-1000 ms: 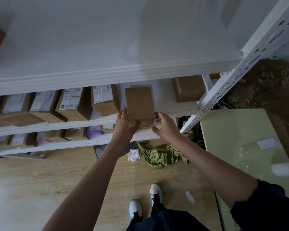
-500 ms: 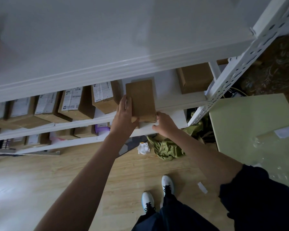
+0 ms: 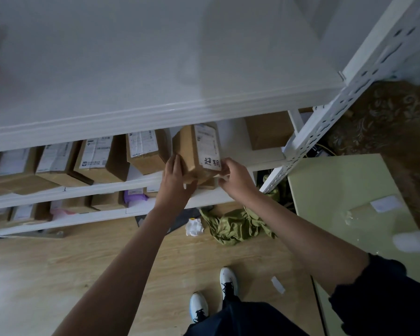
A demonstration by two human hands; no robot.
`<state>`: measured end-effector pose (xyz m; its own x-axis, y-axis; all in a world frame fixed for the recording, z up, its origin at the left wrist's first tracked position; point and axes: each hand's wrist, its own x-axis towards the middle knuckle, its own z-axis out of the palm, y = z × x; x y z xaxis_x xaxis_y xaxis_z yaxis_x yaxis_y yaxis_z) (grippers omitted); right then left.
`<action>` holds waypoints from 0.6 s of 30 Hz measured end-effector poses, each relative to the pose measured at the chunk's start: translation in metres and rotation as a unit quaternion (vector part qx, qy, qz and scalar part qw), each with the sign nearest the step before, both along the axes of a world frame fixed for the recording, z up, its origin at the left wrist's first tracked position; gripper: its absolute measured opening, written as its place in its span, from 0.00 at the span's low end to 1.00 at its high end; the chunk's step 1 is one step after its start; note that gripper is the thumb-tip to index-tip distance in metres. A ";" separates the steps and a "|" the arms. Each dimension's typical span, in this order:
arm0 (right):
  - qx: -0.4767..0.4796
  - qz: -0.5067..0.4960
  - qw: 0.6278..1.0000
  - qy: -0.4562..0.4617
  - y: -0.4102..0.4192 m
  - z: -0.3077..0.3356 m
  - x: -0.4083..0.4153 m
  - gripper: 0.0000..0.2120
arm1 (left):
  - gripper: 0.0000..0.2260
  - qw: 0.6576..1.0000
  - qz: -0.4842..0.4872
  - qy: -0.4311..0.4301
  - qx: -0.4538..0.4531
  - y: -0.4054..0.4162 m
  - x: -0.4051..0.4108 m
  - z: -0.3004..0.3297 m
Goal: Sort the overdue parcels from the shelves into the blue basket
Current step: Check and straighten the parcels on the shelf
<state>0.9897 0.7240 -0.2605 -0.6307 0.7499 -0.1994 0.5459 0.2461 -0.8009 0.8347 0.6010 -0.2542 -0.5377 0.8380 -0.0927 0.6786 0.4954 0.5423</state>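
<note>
Head view: box [image 3: 194,151] marked overdue, tilted at middle shelf [image 3: 141,181] edge, right of labelled boxes [image 3: 100,161]. Left hand [image 3: 176,179] cupping its left side, right hand [image 3: 233,177] pinching the corner. Lift clear with both hands, firmly; blue basket unseen.

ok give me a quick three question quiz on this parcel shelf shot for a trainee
1. True or false: both hands hold the same cardboard parcel.
2. What lies on the floor right of the crumpled white paper? A) olive green cloth B) a blue basket C) a broom
3. Fill in: the handwritten characters sit on the parcel's white ____.

Key
1. True: the left hand grips its left side, and the right hand holds its right lower corner.
2. A: the olive green cloth.
3. label.
</note>
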 end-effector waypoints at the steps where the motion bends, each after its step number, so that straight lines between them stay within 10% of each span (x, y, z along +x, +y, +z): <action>1: 0.010 0.010 1.000 0.005 -0.001 0.004 -0.001 0.21 | 0.40 1.000 0.003 -0.016 0.013 0.000 0.001 0.000; 10: 0.069 0.065 0.995 -0.022 -0.005 0.005 -0.011 0.22 | 0.36 0.996 -0.003 -0.076 0.056 -0.008 -0.008 -0.002; 18: 0.054 0.111 0.991 -0.050 0.015 -0.005 -0.041 0.46 | 0.44 0.994 -0.033 -0.093 0.042 0.009 -0.024 -0.008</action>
<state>0.9487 0.7393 -0.2654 -0.7633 0.6157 -0.1957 0.5441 0.4493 -0.7085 0.8108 0.6103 -0.2619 -0.4608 0.8801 -0.1141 0.5919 0.4006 0.6994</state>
